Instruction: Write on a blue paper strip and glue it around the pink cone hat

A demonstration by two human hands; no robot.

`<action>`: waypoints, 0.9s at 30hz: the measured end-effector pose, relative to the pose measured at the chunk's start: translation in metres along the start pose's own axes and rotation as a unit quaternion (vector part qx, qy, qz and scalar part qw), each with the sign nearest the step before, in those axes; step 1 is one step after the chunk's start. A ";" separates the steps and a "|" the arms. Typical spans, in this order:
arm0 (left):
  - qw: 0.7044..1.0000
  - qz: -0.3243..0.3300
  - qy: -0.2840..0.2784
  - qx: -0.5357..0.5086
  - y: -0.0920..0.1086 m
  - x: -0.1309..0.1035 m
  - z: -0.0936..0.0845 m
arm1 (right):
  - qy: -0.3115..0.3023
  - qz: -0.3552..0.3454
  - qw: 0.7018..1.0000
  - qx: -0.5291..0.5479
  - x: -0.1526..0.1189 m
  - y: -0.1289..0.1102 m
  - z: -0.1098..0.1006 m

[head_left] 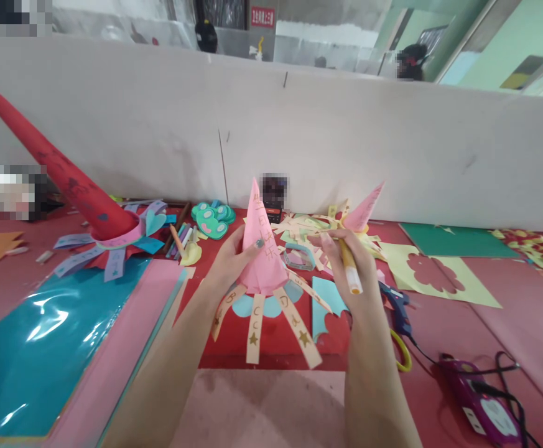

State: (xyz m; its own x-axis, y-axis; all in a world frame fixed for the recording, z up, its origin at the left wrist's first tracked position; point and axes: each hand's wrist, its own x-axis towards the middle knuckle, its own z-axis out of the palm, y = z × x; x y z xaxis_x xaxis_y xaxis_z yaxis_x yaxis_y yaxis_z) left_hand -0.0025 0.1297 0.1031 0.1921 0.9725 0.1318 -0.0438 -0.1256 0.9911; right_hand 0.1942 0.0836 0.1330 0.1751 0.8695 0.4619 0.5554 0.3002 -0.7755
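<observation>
A pink paper cone hat [266, 267] with gold handwriting stands at the middle, and my left hand [234, 261] grips its left side. Cream paper strips [255, 330] with letters and gold stars fan out from its base over light blue scallops [242, 305]. To the right of the cone, my right hand [352, 261] is closed around a gold marker pen [349, 264], whose white end points down toward me. Behind that hand stands a smaller pink cone [365, 210] with cream strips. A red sheet [234, 339] lies under the hat.
A tall red cone hat [75, 180] leans at the left, above blue film [66, 336] and pink paper [112, 354]. Paper scraps [306, 227] and tape [299, 256] lie behind. A glue gun [396, 305], yellow-handled scissors [402, 351] and a purple power strip [481, 404] are at the right.
</observation>
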 end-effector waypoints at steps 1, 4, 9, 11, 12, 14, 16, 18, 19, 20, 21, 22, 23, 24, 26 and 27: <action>0.999 0.011 0.020 0.048 0.000 0.000 0.002 | 0.002 -0.003 1.000 -0.002 -0.001 -0.001 0.003; 0.978 0.057 0.063 0.192 -0.003 0.000 0.012 | -0.006 -0.017 1.000 -0.001 -0.003 -0.003 0.015; 0.938 0.139 0.040 0.313 -0.010 -0.006 0.028 | -0.019 -0.032 0.999 -0.018 -0.007 -0.007 0.026; 0.927 0.147 0.031 0.343 -0.010 -0.009 0.032 | -0.014 -0.033 0.999 -0.024 -0.007 -0.007 0.026; 0.921 0.148 0.027 0.358 -0.009 -0.010 0.033 | -0.007 -0.035 0.999 -0.026 -0.007 -0.008 0.026; 0.911 0.149 0.014 0.385 -0.006 -0.013 0.036 | 0.013 -0.040 0.999 -0.028 -0.008 -0.008 0.025; 0.904 0.150 0.008 0.400 -0.005 -0.015 0.037 | 0.030 -0.039 0.999 -0.022 -0.008 -0.009 0.026; 0.906 0.149 0.004 0.397 -0.005 -0.017 0.039 | 0.050 -0.041 0.998 -0.011 -0.008 -0.009 0.027; 0.909 0.147 -0.002 0.390 -0.006 -0.017 0.039 | 0.060 -0.045 0.997 -0.008 -0.007 -0.008 0.028; 0.914 0.145 -0.008 0.378 -0.007 -0.017 0.039 | 0.068 -0.047 0.997 -0.007 -0.007 -0.008 0.028; 0.921 0.144 -0.017 0.362 -0.007 -0.017 0.039 | 0.073 -0.049 0.996 -0.009 -0.006 -0.007 0.028; 0.929 0.140 -0.028 0.342 -0.007 -0.017 0.039 | 0.078 -0.049 0.996 -0.014 -0.006 -0.006 0.028; 0.938 0.133 -0.039 0.318 -0.007 -0.017 0.039 | 0.082 -0.048 0.995 -0.021 -0.005 -0.005 0.027; 0.947 0.126 -0.049 0.291 -0.006 -0.017 0.039 | 0.086 -0.048 0.995 -0.027 -0.004 -0.004 0.025; 0.965 0.105 -0.064 0.234 -0.002 -0.017 0.037 | 0.103 -0.052 0.993 -0.033 -0.003 -0.003 0.022; 0.971 0.097 -0.072 0.205 0.000 -0.017 0.035 | 0.111 -0.054 0.992 -0.028 -0.002 -0.003 0.020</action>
State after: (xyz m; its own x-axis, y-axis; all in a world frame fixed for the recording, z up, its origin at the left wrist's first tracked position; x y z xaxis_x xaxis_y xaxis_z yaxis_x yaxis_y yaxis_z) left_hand 0.0287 0.1059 0.1016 0.3549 0.8894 0.2880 0.2967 -0.3993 0.8675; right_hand 0.1762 0.0886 0.1259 0.2841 0.7237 0.6289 0.6241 0.3584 -0.6943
